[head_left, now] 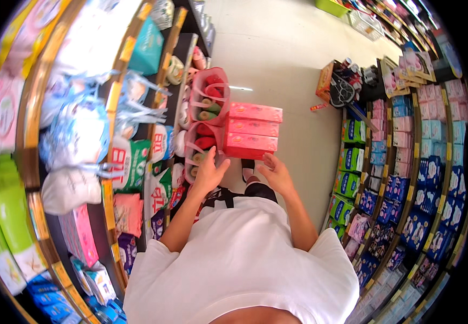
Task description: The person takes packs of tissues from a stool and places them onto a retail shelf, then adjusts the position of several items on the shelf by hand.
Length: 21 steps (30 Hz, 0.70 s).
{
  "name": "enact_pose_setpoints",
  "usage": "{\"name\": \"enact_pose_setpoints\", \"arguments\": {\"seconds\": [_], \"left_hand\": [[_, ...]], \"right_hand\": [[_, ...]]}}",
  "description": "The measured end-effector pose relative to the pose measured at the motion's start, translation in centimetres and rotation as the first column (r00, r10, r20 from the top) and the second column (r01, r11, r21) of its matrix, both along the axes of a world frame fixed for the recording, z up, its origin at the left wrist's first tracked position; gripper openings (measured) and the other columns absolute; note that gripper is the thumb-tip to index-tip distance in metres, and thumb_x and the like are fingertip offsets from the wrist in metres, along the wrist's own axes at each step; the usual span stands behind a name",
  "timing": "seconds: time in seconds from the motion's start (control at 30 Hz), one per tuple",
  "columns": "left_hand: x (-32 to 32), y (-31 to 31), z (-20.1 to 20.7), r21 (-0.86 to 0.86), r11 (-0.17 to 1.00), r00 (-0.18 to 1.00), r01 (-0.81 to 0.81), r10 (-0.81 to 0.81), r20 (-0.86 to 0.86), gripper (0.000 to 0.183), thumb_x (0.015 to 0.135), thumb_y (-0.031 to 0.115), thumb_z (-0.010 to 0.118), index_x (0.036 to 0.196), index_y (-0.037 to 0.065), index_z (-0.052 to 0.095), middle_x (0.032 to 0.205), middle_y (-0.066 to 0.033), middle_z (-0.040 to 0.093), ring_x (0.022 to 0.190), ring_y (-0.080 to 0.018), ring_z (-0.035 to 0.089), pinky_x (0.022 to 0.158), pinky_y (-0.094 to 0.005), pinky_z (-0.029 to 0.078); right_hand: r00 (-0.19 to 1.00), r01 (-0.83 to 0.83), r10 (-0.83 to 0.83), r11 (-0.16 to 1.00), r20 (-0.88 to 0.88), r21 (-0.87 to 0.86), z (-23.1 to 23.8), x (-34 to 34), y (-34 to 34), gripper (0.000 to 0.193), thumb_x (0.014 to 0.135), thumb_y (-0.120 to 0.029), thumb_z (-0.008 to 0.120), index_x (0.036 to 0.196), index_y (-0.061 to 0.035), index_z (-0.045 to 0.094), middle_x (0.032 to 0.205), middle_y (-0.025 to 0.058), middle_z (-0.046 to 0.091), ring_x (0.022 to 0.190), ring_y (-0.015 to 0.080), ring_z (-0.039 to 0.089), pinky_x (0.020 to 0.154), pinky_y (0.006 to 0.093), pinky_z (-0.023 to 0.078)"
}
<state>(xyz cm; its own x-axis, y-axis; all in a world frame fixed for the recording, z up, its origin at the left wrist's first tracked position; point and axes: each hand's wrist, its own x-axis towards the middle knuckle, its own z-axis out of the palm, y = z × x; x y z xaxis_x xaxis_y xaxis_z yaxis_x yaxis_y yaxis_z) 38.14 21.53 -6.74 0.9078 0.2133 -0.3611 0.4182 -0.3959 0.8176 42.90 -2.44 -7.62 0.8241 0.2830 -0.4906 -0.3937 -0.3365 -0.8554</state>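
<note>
Three pink-red boxes (pixel 253 127) stand packed against one another ahead of me, beside the left shelving. My left hand (pixel 210 171) is nearest to their near left corner, thumb and fingers apart, with nothing held. At the near right corner is my right hand (pixel 276 173), its fingers parted and its fingertips close to the box edge. Whether they touch it, I cannot tell. Left of the boxes stand two pink see-through baskets, a far basket (pixel 210 81) and a near basket (pixel 206 132), with red and green items inside.
Shelves on the left carry bagged detergent (pixel 137 164), blue-wrapped packs (pixel 77 129) and green packs (pixel 7 210). Along the right run shelves of small packets (pixel 352 159). A display of dark items (pixel 342 89) juts toward the aisle floor (pixel 298 81). Farther off is a white wire basket (pixel 366 24).
</note>
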Motion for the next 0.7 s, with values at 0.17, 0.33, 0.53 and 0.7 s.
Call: {"name": "enact_pose_setpoints", "arguments": {"seconds": [0.17, 0.33, 0.53, 0.7], "left_hand": [[7.5, -3.5, -0.2, 0.069, 0.987, 0.983, 0.143, -0.134, -0.125, 0.068, 0.086, 0.031, 0.065, 0.135, -0.008, 0.04, 0.129, -0.031, 0.051, 0.12, -0.041, 0.051, 0.101, -0.0415, 0.041], [11.3, -4.6, -9.4, 0.071, 0.987, 0.983, 0.142, -0.132, -0.125, 0.07, 0.083, 0.035, 0.069, 0.134, -0.005, 0.044, 0.119, -0.0257, 0.06, 0.108, -0.03, 0.061, 0.093, -0.038, 0.046], [16.2, -4.0, -15.8, 0.019, 0.999, 0.95, 0.031, -0.023, -0.312, 0.063, 0.083, 0.027, 0.07, 0.132, -0.004, 0.046, 0.118, -0.0211, 0.062, 0.109, -0.0277, 0.061, 0.092, -0.0362, 0.047], [19.1, -2.5, -20.6, 0.001, 0.989, 0.94, -0.147, 0.14, -0.312, 0.068, 0.077, 0.033, 0.075, 0.124, -0.008, 0.047, 0.122, -0.0276, 0.057, 0.117, -0.0376, 0.055, 0.1, -0.0399, 0.042]], "right_hand": [[0.992, 0.126, -0.126, 0.992, -0.005, -0.029, -3.7, 4.7, -3.5, 0.066, 0.085, -0.024, 0.068, 0.137, 0.0075, 0.041, 0.134, 0.0262, 0.051, 0.125, 0.0348, 0.051, 0.098, 0.0395, 0.046], [0.994, 0.106, -0.102, 0.98, 0.028, -0.169, -8.8, 9.7, -5.3, 0.062, 0.084, -0.025, 0.068, 0.132, 0.0078, 0.045, 0.125, 0.0257, 0.058, 0.118, 0.0326, 0.057, 0.094, 0.0368, 0.048], [0.981, 0.182, -0.19, 0.974, -0.049, -0.136, -11.7, 15.6, -5.1, 0.054, 0.082, -0.022, 0.068, 0.125, 0.0071, 0.051, 0.115, 0.0209, 0.064, 0.105, 0.0253, 0.063, 0.087, 0.0352, 0.049], [0.962, 0.242, -0.262, 0.949, -0.079, -0.202, -17.3, 19.0, -5.0, 0.055, 0.081, -0.021, 0.068, 0.125, 0.0071, 0.051, 0.113, 0.0204, 0.064, 0.102, 0.025, 0.063, 0.087, 0.0342, 0.049]]}}
